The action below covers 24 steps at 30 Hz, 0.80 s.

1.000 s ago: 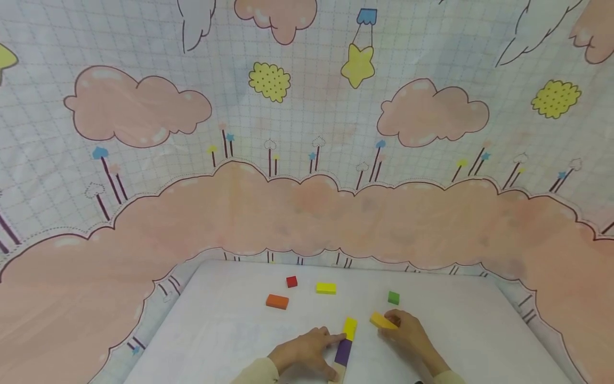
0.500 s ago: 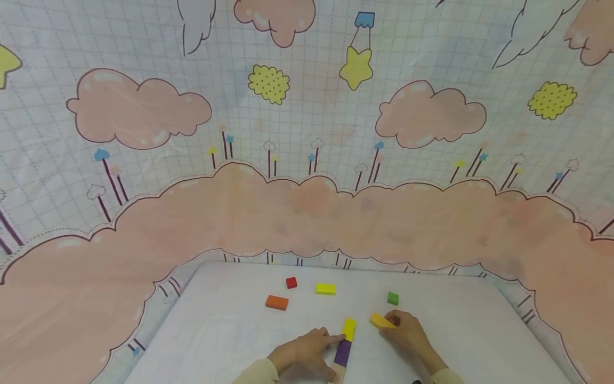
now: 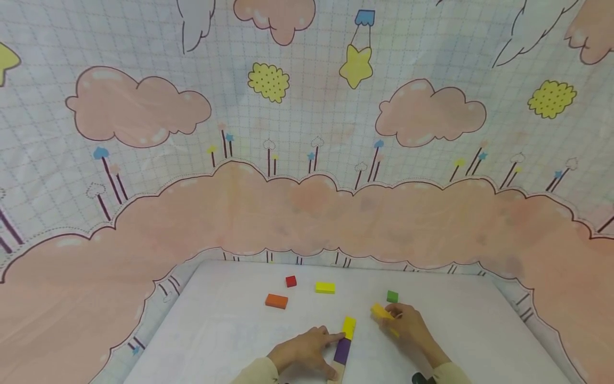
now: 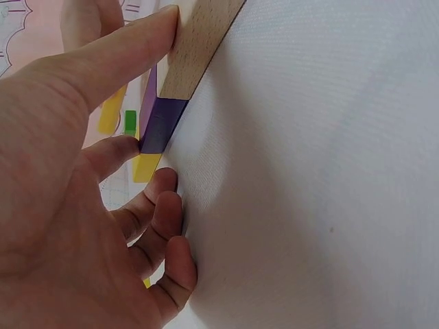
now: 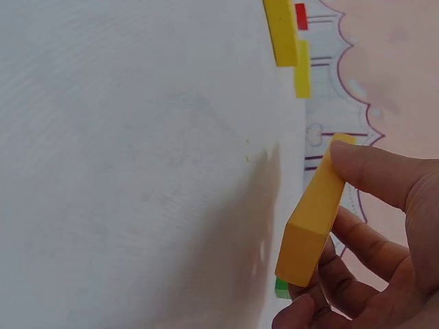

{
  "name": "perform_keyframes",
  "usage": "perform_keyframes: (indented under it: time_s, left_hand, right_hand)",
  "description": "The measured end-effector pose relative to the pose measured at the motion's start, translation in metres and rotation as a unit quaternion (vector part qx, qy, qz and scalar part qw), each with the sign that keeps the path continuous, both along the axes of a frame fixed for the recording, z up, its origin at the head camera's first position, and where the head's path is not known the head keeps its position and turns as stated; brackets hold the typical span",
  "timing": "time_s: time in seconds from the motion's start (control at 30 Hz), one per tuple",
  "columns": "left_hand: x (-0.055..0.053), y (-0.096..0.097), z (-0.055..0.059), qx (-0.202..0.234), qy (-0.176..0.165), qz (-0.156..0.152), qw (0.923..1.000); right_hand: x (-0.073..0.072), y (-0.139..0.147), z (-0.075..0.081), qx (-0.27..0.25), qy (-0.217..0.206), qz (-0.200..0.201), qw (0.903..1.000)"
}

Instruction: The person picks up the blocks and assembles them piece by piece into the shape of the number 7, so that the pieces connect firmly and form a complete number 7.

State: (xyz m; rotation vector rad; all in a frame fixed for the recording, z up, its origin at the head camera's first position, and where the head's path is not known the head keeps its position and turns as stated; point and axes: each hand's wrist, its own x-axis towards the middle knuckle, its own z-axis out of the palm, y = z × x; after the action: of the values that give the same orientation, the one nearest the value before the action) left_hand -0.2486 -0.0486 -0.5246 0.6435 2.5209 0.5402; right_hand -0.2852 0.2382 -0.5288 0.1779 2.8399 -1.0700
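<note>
A row of blocks lies on the white table: a yellow block point(image 3: 349, 327) at the far end, a purple block point(image 3: 342, 351) in the middle and a plain wooden block point(image 4: 199, 51) nearest me. My left hand point(image 3: 307, 349) lies along the row's left side. Its thumb touches the wooden block, and its index fingertip rests near the joint of purple and yellow. The other fingers bend loosely by the tabletop. To the right of the row, my right hand point(image 3: 409, 324) pinches an orange-yellow oblong block point(image 5: 317, 205), held tilted above the table in the right wrist view.
Farther back on the table point(image 3: 216, 320) lie a red cube point(image 3: 291, 281), an orange block point(image 3: 276, 301) and another yellow block point(image 3: 325, 288). A green cube point(image 3: 392, 296) sits just beyond my right hand. A cartoon-printed cloth point(image 3: 307, 213) rises behind the table.
My right hand has shifted slightly away from me, and the orange-yellow block in it has turned to a steeper angle. The left hand and the row have stayed put.
</note>
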Motion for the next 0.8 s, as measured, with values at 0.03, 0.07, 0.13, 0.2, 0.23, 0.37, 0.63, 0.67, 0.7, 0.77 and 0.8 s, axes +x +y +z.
perform_keyframes:
  time_s: [0.03,0.07,0.13,0.2,0.23,0.37,0.63,0.67,0.7,0.77,0.8]
  left_hand:
    - [0.000,0.000,0.000,-0.001,0.000,0.001,1.0000]
    - [0.000,0.000,0.000,-0.001,0.000,0.001,1.0000]
    - [0.000,0.000,-0.001,-0.002,0.000,0.001,1.0000]
    - [-0.001,0.000,-0.001,-0.001,-0.001,0.001,1.0000]
    - [-0.001,0.000,-0.001,0.000,-0.002,0.001,1.0000]
    - [-0.003,0.000,-0.001,0.003,-0.004,-0.001,1.0000]
    - [-0.003,0.000,-0.002,-0.001,-0.007,0.000,1.0000]
    - [-0.003,0.000,-0.002,-0.002,-0.005,-0.001,1.0000]
    - [-0.003,0.000,-0.002,-0.002,-0.004,-0.002,1.0000]
    - [-0.003,0.000,-0.002,-0.002,-0.005,-0.003,1.0000]
    - [-0.003,0.000,-0.001,0.000,-0.007,-0.002,1.0000]
  right_hand:
    - [0.000,0.000,0.001,0.001,0.001,0.001,1.0000]
    - [-0.001,0.000,0.001,0.002,0.003,0.002,1.0000]
    - [-0.002,-0.001,0.003,-0.002,0.007,0.003,1.0000]
    - [-0.002,-0.003,0.004,-0.004,0.009,0.002,0.9999]
    - [-0.002,-0.004,0.006,-0.004,0.012,0.001,0.9999]
    - [-0.004,-0.010,0.009,-0.005,0.015,0.000,0.9999]
    - [-0.009,-0.018,0.013,0.001,0.053,0.023,0.9983]
    - [-0.010,-0.019,0.012,0.002,0.059,0.027,0.9979]
    - [-0.012,-0.020,0.011,0.002,0.064,0.031,0.9975]
    - [-0.013,-0.021,0.011,0.002,0.072,0.039,0.9966]
    - [-0.014,-0.022,0.010,0.002,0.076,0.044,0.9961]
